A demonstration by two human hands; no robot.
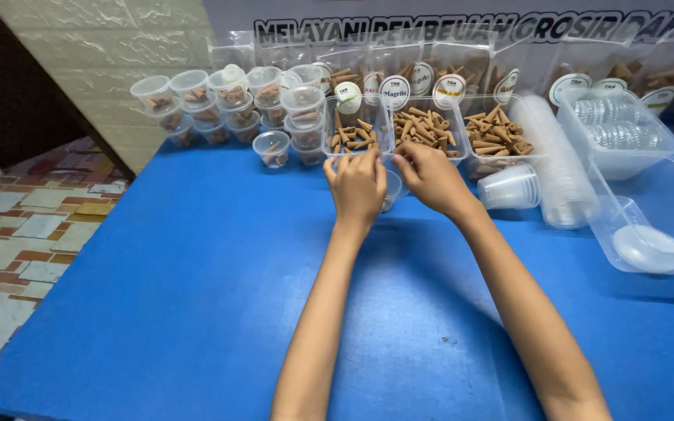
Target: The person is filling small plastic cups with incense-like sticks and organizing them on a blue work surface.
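A wide blue tabletop carries everything, and its near half holds nothing but the person's two forearms. Along the far edge leans a row of clear plastic bags of brown cone-shaped sticks, each with a round label. Toward the far right corner stand a clear rectangular tub of small clear lids and, nearer the right edge, a bigger clear rectangular tub with one white round lid lying in it. Beside these lie long sleeves of stacked empty clear plastic cups, tipped on their sides.

In the middle of the far edge sit three clear trays of loose brown cones, side by side. Left of them, toward the far left corner, is a cluster of small filled and lidded clear cups, stacked two high, with one filled cup standing alone in front.

Both hands meet just in front of the trays over a small clear cup, mostly hidden behind them. The left hand curls round the cup's near side, seemingly steadying it; the right hand has its fingertips pinched together at the cup's mouth, though whether they hold a cone cannot be told.

Judging by the piles, many cups are already filled and capped, while far more empty cups and full trays remain.
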